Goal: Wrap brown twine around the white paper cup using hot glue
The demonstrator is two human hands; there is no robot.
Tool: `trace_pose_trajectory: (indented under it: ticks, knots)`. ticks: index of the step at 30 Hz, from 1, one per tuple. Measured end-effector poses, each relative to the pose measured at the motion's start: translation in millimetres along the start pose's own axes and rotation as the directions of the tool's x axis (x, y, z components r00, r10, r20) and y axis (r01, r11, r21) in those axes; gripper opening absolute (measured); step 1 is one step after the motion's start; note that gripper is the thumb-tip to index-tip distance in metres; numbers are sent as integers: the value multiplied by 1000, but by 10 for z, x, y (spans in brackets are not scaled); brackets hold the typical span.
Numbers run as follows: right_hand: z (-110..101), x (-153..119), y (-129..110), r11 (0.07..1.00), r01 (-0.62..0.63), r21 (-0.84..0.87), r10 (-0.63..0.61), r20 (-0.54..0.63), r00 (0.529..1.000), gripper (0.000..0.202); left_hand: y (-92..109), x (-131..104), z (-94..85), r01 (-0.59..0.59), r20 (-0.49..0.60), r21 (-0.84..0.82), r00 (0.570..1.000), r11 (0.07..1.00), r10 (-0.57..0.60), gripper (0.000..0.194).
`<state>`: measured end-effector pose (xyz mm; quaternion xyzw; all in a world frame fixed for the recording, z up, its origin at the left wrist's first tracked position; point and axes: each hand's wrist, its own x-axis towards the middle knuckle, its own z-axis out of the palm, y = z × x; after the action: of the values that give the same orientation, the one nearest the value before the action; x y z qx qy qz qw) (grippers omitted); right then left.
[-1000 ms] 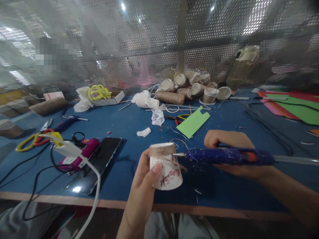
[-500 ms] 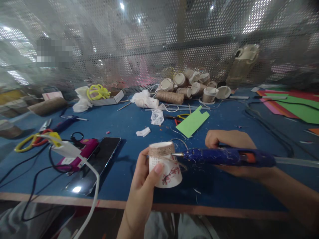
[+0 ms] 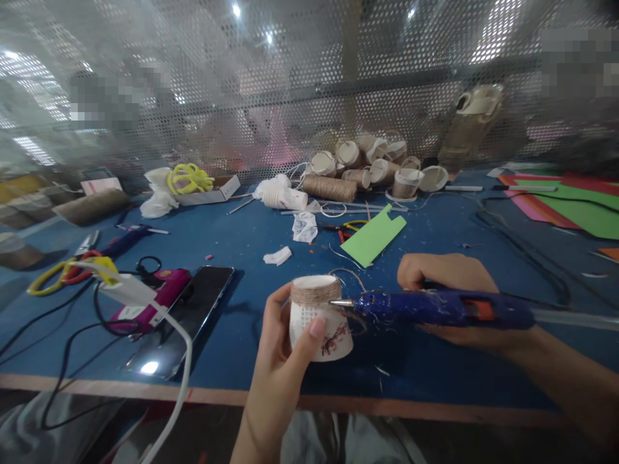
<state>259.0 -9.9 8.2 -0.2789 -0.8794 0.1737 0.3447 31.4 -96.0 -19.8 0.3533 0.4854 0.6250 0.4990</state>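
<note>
My left hand is closed around a white paper cup printed with pink blossoms and dark writing. Brown twine is wound in several rows around the cup's upper end, and a loose length of it curls behind toward the right. My right hand grips a blue hot glue gun, lying sideways with its metal nozzle at the lower edge of the twine. A clear glue stick sticks out of its back end. Part of my right hand is hidden behind the glue gun.
A phone, a magenta box-like thing and cables lie left, near scissors. Green card lies ahead. Twine-wrapped cups and a twine roll stand against the mesh screen. Coloured paper lies at right.
The cup has turned slightly in my left hand, and its blossom print has shifted. The glue gun has stayed nearly in place, its nozzle still against the cup.
</note>
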Motion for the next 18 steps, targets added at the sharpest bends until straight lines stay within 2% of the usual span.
trace_pose_trajectory:
  ticks: [9, 13, 18]
  knots:
    - [5, -24, 16, 1000, -3, -4, 3, 13, 1000, 19, -32, -12, -8, -29, -5, 63, 1000, 998, 30, 48]
    - [1, -21, -3, 1000, 2, -27, -2, 11, 1000, 18, -48, 4, -32, -46, 34, 59, 998, 997, 45, 50]
    - [-9, -15, -27, 1000, -6, 0, 6, 4, 1000, 17, -17, 4, -40, 8, -13, 19, 1000, 1000, -7, 49]
